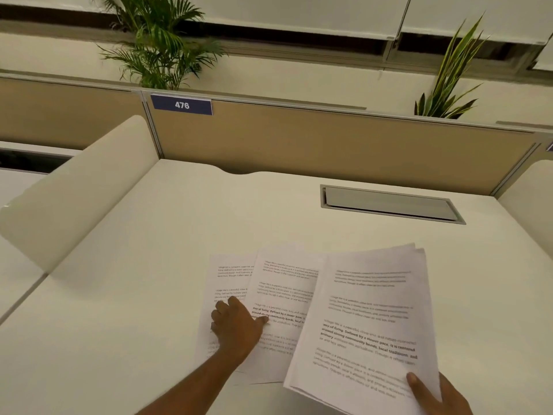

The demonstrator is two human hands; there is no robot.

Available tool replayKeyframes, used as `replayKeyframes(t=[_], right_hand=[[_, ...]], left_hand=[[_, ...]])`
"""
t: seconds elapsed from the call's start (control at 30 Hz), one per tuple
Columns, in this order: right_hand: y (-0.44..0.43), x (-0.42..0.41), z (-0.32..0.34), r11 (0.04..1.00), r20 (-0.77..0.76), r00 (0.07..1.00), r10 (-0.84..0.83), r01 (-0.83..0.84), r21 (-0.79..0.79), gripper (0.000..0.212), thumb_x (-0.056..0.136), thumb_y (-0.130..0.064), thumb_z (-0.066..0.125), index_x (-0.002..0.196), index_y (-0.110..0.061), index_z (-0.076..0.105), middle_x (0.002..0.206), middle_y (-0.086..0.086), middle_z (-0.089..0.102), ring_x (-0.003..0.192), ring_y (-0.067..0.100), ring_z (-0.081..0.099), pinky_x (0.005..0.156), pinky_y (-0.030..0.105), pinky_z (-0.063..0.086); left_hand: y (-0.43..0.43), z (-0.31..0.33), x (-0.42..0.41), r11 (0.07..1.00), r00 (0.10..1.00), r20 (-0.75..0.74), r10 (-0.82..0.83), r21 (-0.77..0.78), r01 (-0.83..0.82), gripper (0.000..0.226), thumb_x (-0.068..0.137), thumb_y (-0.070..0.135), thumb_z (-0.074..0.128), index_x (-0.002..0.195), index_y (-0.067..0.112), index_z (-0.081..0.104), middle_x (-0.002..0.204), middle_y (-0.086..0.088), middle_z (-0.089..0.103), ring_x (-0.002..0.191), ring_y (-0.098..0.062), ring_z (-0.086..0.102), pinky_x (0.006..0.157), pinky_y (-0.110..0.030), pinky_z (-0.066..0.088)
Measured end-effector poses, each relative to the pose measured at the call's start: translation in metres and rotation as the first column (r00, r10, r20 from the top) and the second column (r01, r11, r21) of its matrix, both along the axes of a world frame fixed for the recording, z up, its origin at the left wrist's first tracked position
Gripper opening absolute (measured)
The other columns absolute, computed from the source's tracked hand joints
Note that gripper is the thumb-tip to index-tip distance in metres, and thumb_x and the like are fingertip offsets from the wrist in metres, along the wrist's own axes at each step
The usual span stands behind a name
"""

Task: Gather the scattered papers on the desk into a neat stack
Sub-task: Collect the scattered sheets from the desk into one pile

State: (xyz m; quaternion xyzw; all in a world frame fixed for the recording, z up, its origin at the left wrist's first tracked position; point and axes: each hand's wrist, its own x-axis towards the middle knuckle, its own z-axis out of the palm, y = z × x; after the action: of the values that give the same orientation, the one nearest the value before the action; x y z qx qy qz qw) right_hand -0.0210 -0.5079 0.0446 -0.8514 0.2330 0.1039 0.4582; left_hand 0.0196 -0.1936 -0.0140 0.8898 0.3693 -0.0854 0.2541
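Observation:
Printed white papers lie fanned on the white desk (149,265) near its front. My right hand (435,395) grips the lower right corner of a thick bundle of sheets (368,322), thumb on top, with the bundle tilted over the others. Two loose sheets lie flat to its left: a middle sheet (282,292) and a leftmost sheet (227,274), partly overlapped. My left hand (238,327) rests palm down on these two sheets, fingers spread, thumb on the middle sheet.
A grey cable hatch (389,203) is set into the desk at the back right. Tan partition panels (329,139) with a "476" label (182,105) close off the back. Rounded white dividers stand at left (80,187) and right. Plants rise behind the partition.

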Motion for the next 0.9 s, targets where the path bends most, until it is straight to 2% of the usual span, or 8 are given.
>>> replayKeyframes(t=[0.1,0.27,0.47,0.53,0.6,0.77,0.83,0.9], right_hand=[[-0.003,-0.001,-0.002,0.999,0.016,0.999,-0.031,0.031,0.008,0.033,0.086,-0.013,0.068,0.115,0.002,0.064,0.112,0.027,0.065,0.089,0.028,0.054,0.091,0.039,0.042],[-0.003,-0.004,-0.009,0.999,0.034,0.998,-0.047,0.046,0.03,0.031,0.085,-0.013,0.068,0.113,0.002,0.065,0.099,0.022,0.064,0.088,0.029,0.055,0.087,0.038,0.042],[-0.001,-0.006,-0.008,0.997,0.039,0.997,-0.062,0.059,0.057,0.034,0.087,-0.014,0.066,0.118,0.001,0.062,0.117,0.029,0.063,0.09,0.028,0.053,0.091,0.039,0.042],[0.001,-0.005,-0.007,0.994,0.013,0.999,-0.049,0.048,0.096,0.039,0.088,-0.017,0.065,0.123,-0.001,0.059,0.121,0.027,0.062,0.091,0.027,0.051,0.088,0.036,0.04],[0.005,-0.003,-0.006,0.99,0.011,1.0,-0.018,0.016,0.138,0.041,0.089,-0.021,0.063,0.125,-0.003,0.056,0.114,0.021,0.063,0.09,0.027,0.052,0.086,0.033,0.04],[0.025,0.001,-0.001,0.966,0.045,0.998,0.043,-0.053,0.253,0.028,0.091,-0.018,0.061,0.118,-0.009,0.059,0.085,0.001,0.064,0.074,0.007,0.059,0.063,0.02,0.041],[0.03,0.005,-0.001,0.959,0.057,0.996,0.067,-0.08,0.272,0.029,0.091,-0.017,0.061,0.119,-0.009,0.059,0.091,0.006,0.066,0.077,0.009,0.06,0.067,0.024,0.043],[0.033,0.007,-0.003,0.955,0.069,0.994,0.088,-0.104,0.277,0.034,0.09,-0.016,0.062,0.123,-0.009,0.057,0.099,0.01,0.065,0.086,0.02,0.061,0.082,0.031,0.043]], left_hand=[[-0.004,-0.001,0.008,1.0,0.997,-0.069,0.022,0.02,-0.02,0.084,0.066,0.051,0.081,0.126,0.008,0.04,0.129,-0.016,0.046,0.12,-0.033,0.048,0.098,-0.043,0.044],[0.001,-0.003,0.015,0.952,0.995,0.064,0.074,-0.301,-0.051,0.078,0.065,0.017,0.088,0.123,0.002,0.038,0.123,-0.02,0.059,0.111,-0.035,0.061,0.088,-0.04,0.051],[0.028,0.009,0.012,0.867,0.951,0.308,0.026,-0.48,0.132,0.036,0.092,0.008,0.061,0.127,0.001,0.056,0.131,-0.016,0.062,0.111,-0.029,0.06,0.091,-0.031,0.048],[0.037,0.019,0.006,0.832,0.933,0.357,0.042,-0.53,0.166,0.029,0.095,0.008,0.057,0.123,0.005,0.06,0.123,-0.014,0.067,0.094,-0.021,0.065,0.074,-0.025,0.052],[0.041,0.029,-0.004,0.778,0.927,0.367,0.074,-0.603,0.177,0.027,0.096,0.012,0.057,0.122,0.013,0.063,0.113,-0.006,0.073,0.085,-0.016,0.07,0.066,-0.021,0.053],[0.019,0.046,-0.026,0.552,0.913,0.362,0.19,-0.808,0.205,0.023,0.094,0.013,0.06,0.113,0.021,0.068,0.102,-0.008,0.078,0.09,-0.031,0.075,0.081,-0.051,0.059],[0.007,0.049,-0.03,0.473,0.9,0.371,0.229,-0.85,0.23,0.024,0.093,0.011,0.061,0.114,0.019,0.069,0.106,-0.01,0.077,0.095,-0.033,0.073,0.081,-0.05,0.058],[-0.002,0.051,-0.032,0.418,0.894,0.375,0.246,-0.873,0.251,0.025,0.092,0.012,0.062,0.115,0.016,0.069,0.109,-0.011,0.076,0.099,-0.032,0.072,0.08,-0.046,0.058]])
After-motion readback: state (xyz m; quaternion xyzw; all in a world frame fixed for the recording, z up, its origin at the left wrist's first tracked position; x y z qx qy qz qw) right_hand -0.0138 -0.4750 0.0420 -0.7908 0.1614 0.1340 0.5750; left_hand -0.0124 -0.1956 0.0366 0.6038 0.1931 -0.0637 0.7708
